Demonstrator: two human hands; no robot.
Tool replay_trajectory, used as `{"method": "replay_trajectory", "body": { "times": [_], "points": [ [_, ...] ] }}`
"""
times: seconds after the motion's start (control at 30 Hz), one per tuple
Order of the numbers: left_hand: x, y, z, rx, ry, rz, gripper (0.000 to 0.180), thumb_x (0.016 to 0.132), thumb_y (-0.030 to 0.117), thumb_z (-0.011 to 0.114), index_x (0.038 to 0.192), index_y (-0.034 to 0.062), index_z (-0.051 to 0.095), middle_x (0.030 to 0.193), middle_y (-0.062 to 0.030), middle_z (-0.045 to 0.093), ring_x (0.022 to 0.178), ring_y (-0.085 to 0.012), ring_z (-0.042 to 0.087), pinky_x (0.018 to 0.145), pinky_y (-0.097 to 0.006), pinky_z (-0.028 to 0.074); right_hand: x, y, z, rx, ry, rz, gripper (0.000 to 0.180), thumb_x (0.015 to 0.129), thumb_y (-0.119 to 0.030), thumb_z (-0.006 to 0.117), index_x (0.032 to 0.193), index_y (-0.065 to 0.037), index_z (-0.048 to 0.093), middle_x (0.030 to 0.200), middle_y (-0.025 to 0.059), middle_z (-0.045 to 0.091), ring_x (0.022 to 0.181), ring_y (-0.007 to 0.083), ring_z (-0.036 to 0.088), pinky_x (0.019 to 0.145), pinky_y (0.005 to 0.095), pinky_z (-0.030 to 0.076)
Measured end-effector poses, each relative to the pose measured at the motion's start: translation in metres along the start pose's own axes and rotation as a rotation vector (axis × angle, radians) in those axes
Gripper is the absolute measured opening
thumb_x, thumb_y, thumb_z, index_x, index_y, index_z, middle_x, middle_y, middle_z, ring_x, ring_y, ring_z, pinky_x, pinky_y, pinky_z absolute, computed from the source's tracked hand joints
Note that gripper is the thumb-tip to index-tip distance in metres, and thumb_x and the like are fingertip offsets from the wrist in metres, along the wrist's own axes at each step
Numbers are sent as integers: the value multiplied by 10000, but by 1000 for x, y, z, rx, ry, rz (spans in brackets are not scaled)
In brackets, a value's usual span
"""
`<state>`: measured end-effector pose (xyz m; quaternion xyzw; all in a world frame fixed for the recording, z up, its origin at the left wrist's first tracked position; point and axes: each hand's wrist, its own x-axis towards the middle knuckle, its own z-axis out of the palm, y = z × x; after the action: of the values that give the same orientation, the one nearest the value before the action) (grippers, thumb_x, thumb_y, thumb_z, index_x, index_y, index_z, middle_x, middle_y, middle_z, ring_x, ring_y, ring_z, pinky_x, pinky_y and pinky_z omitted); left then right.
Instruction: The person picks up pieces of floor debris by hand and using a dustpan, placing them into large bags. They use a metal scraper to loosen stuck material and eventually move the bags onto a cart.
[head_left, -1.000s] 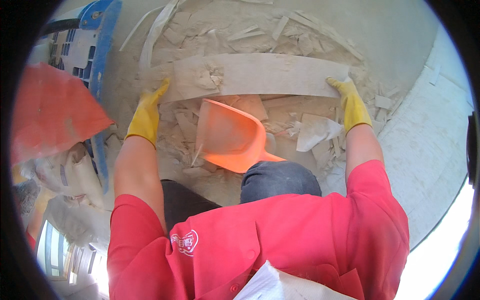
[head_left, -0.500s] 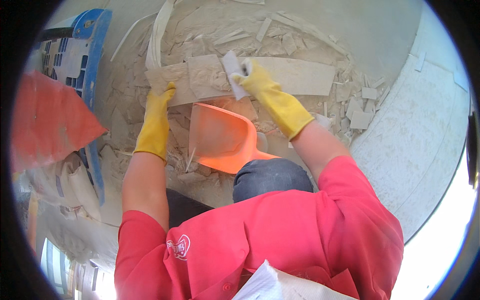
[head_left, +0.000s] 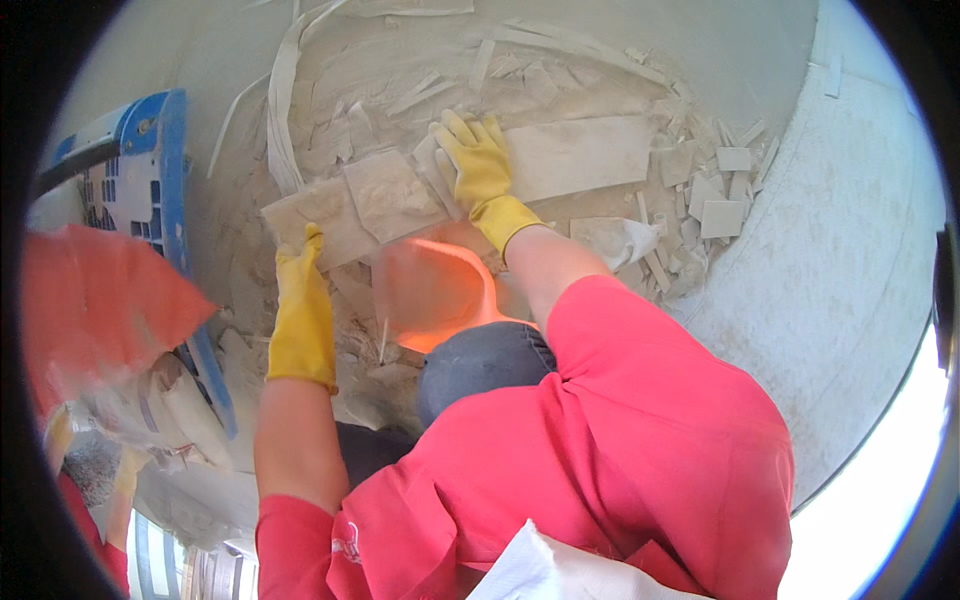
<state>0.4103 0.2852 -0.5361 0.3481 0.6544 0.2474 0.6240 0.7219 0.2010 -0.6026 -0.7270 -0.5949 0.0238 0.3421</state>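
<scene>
My left hand (head_left: pixel 302 310), in a yellow rubber glove, grips the near left edge of a long pale board (head_left: pixel 580 157) with its thumb on top. A broken, dusty square piece (head_left: pixel 393 194) lies on the board's left part. My right hand (head_left: pixel 477 168), also in a yellow glove, is bent over a narrow pale strip (head_left: pixel 433 168) near the board's middle; its fingertips are partly hidden. Just below the board, between my forearms, sits an orange dustpan (head_left: pixel 435 290) with dust inside. My knee (head_left: pixel 480 365) is close to its handle side.
Dusty board scraps (head_left: pixel 540 85) and small square offcuts (head_left: pixel 722 218) surround the board. Long white strips (head_left: pixel 283 110) curve at the far left. A blue-edged plastic frame (head_left: pixel 170 170) and a red sheet (head_left: pixel 110 300) stand left. Another person's sleeve and arm (head_left: pixel 118 500) show at lower left.
My right hand has come left and down with the pale strip, onto the board. The board's left end has shifted nearer and left with my left hand. Another person's arm has appeared at lower left.
</scene>
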Motion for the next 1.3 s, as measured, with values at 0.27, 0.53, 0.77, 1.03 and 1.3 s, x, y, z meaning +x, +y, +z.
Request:
{"method": "replay_trajectory", "body": {
  "times": [0.27,0.53,0.77,1.03,1.3],
  "points": [
    [-27,25,23,0,69,-43,400,956,225,749,1302,62,629,1083,-39,688,902,-160,637,737,-311,527,6,12,-39,-49,-129,49,497,922,-360,650,1355,-116,620,1443,128,587,1345,324,525,1177,533,309],
    [55,-25,-31,-145,-104,0,395,969,145,693,1345,60,603,1164,-68,675,972,-208,663,832,-340,545,15,105,-108,-394,-858,-184,907,716,-511,856,1463,-128,513,1388,135,613,1319,326,549,1124,507,389],
    [111,-99,-56,664,-6,412,445,1037,110,539,1460,-13,472,1388,-277,569,1228,-417,593,1030,-404,498,41,86,-98,-285,-1042,35,514,819,-439,817,1145,-63,690,1115,186,707,1056,383,660,905,446,520],
    [64,-74,-61,899,165,554,474,1040,159,497,1458,-55,443,1406,-308,543,1251,-436,574,1053,-420,477,37,35,-184,252,-841,601,284,999,-255,678,1174,-30,682,985,40,704,921,141,609,857,305,490],
    [59,-47,-90,621,263,917,607,1050,482,519,1277,-74,606,1131,-227,678,946,-329,657,845,-391,503,131,-133,-204,160,-726,292,370,1015,-345,631,1213,-35,673,1047,80,706,969,194,622,897,339,493]
  ]
}}
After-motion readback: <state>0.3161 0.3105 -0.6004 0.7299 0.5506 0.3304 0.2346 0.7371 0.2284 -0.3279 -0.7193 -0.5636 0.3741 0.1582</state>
